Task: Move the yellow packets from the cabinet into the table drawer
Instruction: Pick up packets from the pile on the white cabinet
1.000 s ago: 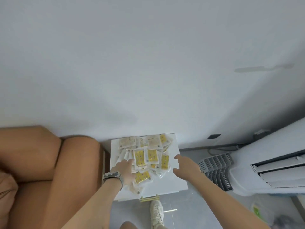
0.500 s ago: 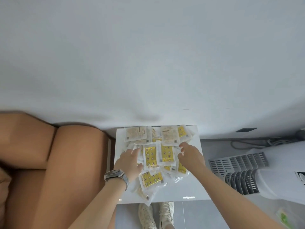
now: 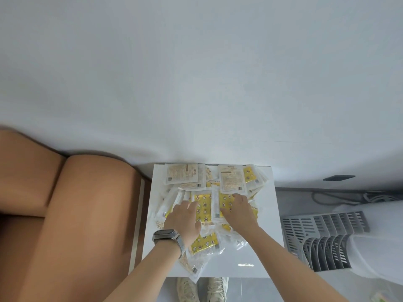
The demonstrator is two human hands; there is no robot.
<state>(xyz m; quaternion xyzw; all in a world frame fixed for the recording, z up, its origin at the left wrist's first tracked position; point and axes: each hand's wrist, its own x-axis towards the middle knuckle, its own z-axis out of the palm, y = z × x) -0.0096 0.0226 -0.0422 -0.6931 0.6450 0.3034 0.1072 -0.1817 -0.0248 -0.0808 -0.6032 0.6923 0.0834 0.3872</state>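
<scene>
On white cabinet top [image 3: 265,247]: messy pile of yellow packets [image 3: 204,209]. Left hand [image 3: 183,221] and right hand [image 3: 238,211] both flat on pile, fingers spread, gripping nothing.

Print on the yellow packets [image 3: 231,182] — too small and blurred to read; no other text.

The yellow packets [image 3: 204,209] are clear, crinkled plastic film that catches the light. They lie on a smooth, glossy white cabinet top [image 3: 267,240]. The watch [image 3: 166,235] has a metal mesh band, and the sofa [image 3: 87,214] looks like smooth tan leather.
</scene>
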